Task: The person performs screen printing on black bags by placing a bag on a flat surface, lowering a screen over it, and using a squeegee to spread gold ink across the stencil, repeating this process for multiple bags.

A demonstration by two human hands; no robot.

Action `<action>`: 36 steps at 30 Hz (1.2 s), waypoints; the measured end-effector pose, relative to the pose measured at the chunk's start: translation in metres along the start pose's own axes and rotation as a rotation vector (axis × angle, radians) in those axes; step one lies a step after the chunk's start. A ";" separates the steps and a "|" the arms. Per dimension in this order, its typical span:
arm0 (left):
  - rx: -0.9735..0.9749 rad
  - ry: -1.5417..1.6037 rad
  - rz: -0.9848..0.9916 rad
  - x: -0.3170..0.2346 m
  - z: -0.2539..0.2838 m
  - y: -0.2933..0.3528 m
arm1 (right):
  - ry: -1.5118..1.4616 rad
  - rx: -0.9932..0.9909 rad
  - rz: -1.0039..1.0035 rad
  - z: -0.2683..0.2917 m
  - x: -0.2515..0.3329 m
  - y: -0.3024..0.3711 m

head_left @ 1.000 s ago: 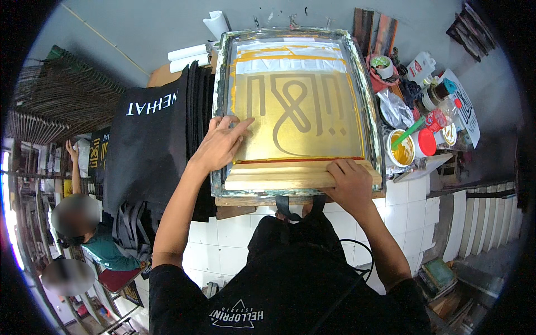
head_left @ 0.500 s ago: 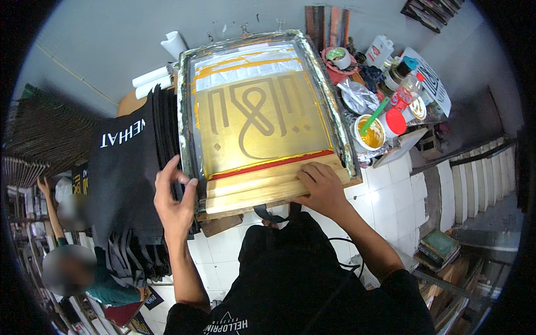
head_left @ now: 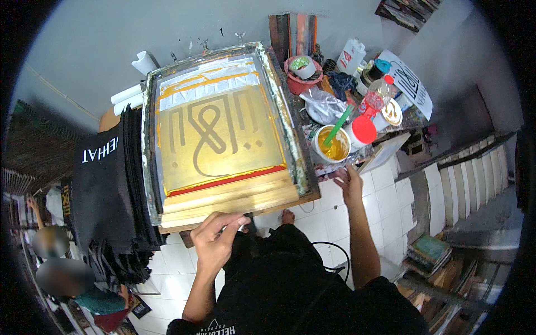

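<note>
A printing screen (head_left: 147, 167) lies before me, its mesh golden with a dark calligraphic design (head_left: 207, 131). Across its near end rests a wide squeegee (head_left: 234, 196), with a wooden handle and a red blade. My left hand (head_left: 214, 240) is just off the screen's near edge, thumb and fingers pinched together; a small whitish spot shows at the tips, too small to name. My right hand (head_left: 350, 187) is by the side table's near edge, fingers apart, below a tub of yellow ink (head_left: 333, 146) with a green stick (head_left: 339, 125) in it. Whether it touches the edge I cannot tell.
Black printed fabric pieces (head_left: 103, 184) hang stacked left of the screen. The right-hand table holds a red-lidded jar (head_left: 363, 130), bottles, a tape roll (head_left: 302, 67) and a crumpled silver bag (head_left: 324, 106). Two other people (head_left: 100, 301) are at the far left.
My right hand has left the squeegee handle and moved right to the side table. My left hand has come off the screen's left side to its near edge, fingers closing. The view has shifted right.
</note>
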State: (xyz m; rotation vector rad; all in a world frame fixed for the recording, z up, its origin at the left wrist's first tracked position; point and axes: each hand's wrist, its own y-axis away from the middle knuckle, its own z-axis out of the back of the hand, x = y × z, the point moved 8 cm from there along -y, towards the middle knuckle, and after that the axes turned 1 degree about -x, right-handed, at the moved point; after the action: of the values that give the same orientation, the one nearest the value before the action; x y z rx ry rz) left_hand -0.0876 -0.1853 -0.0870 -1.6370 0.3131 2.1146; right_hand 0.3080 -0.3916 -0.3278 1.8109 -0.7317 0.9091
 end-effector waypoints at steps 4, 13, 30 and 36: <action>0.138 0.139 0.184 -0.001 -0.074 -0.006 | 0.046 0.092 0.040 -0.027 0.016 -0.012; 0.297 0.077 0.091 -0.010 -0.183 -0.043 | -0.138 0.362 -0.003 -0.045 0.074 -0.010; 0.146 -0.166 -0.380 -0.073 -0.101 -0.081 | 0.273 0.914 0.462 -0.228 0.239 0.136; 0.189 -0.395 -0.633 -0.079 -0.035 -0.076 | 0.627 1.382 0.762 -0.322 0.222 0.216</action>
State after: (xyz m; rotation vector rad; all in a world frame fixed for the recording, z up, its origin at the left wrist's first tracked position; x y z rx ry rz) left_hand -0.0059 -0.1503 -0.0135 -0.9987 -0.1200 1.7858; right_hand 0.1718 -0.1950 0.0492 2.0503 -0.3160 2.8273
